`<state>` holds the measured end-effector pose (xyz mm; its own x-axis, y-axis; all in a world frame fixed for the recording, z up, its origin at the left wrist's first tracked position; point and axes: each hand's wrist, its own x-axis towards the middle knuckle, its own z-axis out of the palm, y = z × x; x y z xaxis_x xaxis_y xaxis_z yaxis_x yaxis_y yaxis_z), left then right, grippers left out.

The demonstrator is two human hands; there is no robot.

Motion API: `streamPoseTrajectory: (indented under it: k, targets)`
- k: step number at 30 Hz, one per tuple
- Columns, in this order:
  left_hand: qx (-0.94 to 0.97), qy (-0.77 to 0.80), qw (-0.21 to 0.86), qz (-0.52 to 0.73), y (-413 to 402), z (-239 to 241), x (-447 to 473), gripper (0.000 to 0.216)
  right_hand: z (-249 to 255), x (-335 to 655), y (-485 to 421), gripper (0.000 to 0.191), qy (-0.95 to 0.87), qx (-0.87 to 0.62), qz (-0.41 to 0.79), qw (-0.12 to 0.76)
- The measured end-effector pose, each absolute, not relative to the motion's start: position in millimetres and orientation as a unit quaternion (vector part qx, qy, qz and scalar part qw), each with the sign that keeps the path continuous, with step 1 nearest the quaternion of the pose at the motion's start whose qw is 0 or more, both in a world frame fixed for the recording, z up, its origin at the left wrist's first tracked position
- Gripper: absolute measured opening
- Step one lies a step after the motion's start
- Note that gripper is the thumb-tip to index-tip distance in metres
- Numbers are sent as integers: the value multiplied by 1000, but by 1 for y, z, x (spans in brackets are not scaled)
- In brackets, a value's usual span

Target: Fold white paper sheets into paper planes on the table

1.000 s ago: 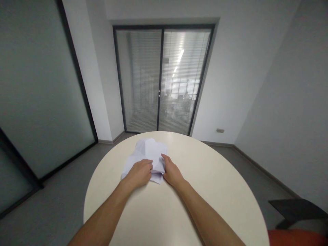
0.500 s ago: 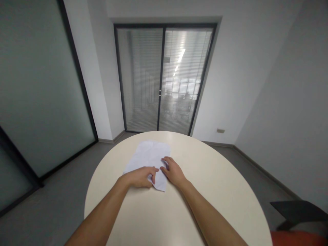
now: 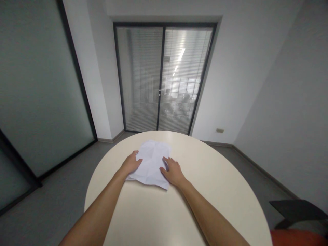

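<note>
A creased sheet of white paper (image 3: 151,164) lies on the round cream table (image 3: 205,181), its near edge slightly raised and wavy. At the paper's left side rests my left hand (image 3: 131,163), open, thumb spread over the sheet and the other fingers along its edge. My right hand (image 3: 173,171) lies on the right edge, also open, with thumb and fingers apart and their tips on the paper. The edges beneath both hands are partly hidden.
A black chair armrest (image 3: 298,210) and a red seat (image 3: 296,237) stand at the lower right, beside the table. Beyond the table is a glass door with blinds (image 3: 139,82). A frosted glass panel (image 3: 43,89) stands at the left.
My left hand has moved from the paper's near edge, where its fingers were curled, to the left side and opened out. More of the near edge shows. My right hand has barely moved.
</note>
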<state>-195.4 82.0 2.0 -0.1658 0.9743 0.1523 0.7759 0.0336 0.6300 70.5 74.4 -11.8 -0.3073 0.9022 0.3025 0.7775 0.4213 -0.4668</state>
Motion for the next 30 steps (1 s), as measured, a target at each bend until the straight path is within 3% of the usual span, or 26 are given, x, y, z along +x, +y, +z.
streamPoseTrajectory:
  k: [4,7,12,17,22,26,30]
  targets:
    - [570,690,233,381,85,3,-192,56,-15,71,81,53,-767,-516,173,339]
    - [557,669,311,381,86,3,-193,57,-12,77,85,48,-753,-542,136,348]
    - [679,563,333,334,76,2,-188,59,6,100,88,53,-731,-595,36,331]
    - [751,479,352,287,60,14,-175,61,18,125,88,61,-729,-612,154,265]
    - [768,462,314,313,51,30,-165,58,25,142,92,59,-682,-619,247,302]
    - [753,481,253,371,49,36,-162,61,36,154,91,37,-681,-549,392,284]
    - [625,576,163,501,59,36,-165,84,47,158,87,41,-678,-470,393,406]
